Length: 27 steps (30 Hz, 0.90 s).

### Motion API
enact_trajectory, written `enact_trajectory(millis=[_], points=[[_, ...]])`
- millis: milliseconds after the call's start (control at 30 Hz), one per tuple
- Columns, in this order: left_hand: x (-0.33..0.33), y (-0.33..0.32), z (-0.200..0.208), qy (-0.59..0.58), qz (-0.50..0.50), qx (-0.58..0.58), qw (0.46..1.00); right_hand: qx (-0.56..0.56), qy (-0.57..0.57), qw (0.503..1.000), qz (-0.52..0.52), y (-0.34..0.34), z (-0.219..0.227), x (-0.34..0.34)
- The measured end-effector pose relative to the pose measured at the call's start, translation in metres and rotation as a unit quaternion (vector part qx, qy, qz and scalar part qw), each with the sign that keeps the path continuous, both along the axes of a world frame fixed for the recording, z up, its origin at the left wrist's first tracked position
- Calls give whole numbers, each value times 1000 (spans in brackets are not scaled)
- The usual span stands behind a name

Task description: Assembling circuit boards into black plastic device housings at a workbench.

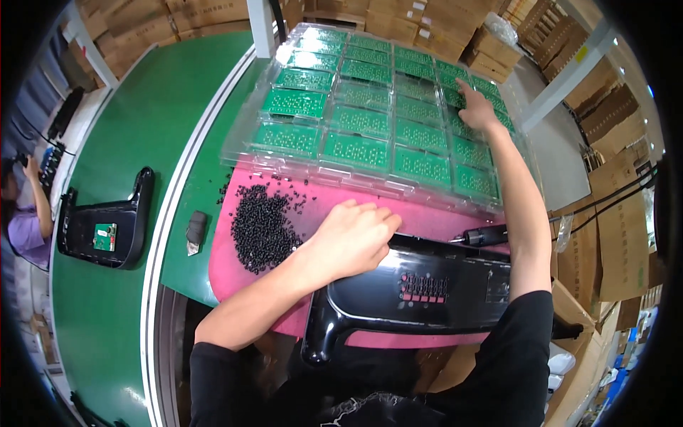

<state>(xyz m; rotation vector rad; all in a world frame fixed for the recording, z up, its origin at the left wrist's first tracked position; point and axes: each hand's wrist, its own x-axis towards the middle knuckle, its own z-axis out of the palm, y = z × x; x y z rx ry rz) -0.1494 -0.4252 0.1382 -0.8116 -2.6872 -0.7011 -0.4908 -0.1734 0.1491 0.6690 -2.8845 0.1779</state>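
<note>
My left hand [356, 240] is closed, knuckles up, at the upper left corner of a black plastic housing [370, 295]. Its fingertips are hidden, so whatever it holds cannot be made out. The housing lies on a pink mat [228, 263] and has a grid of small slots near its middle. Stretched far forward, my right hand [478, 112] has its index finger extended and thumb apart, touching or just over the green circuit boards [356, 147]. These sit in rows in a clear plastic tray [238, 146].
Loose small black screws [262, 228] form a pile left of my left hand. A power screwdriver [484, 235] lies beyond the housing. At left, a second black housing [135, 235] with a green board rests on a green conveyor [99, 306]. Another person [32, 220] works beyond; cardboard boxes [441, 21] stand behind.
</note>
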Motion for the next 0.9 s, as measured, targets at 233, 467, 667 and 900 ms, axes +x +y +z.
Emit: enact_trajectory(millis=[233, 467, 667, 900], points=[[-2, 1, 20, 37, 12, 30, 999, -139, 217, 966, 1, -12, 26, 63], [10, 9, 29, 30, 62, 221, 973, -564, -185, 769, 237, -25, 63, 278], [17, 17, 33, -16, -68, 245, 967, -583, -184, 757, 229, -2, 51, 348], [27, 8, 41, -66, -135, 145, 978, -418, -239, 875, -49, 34, 54, 378]])
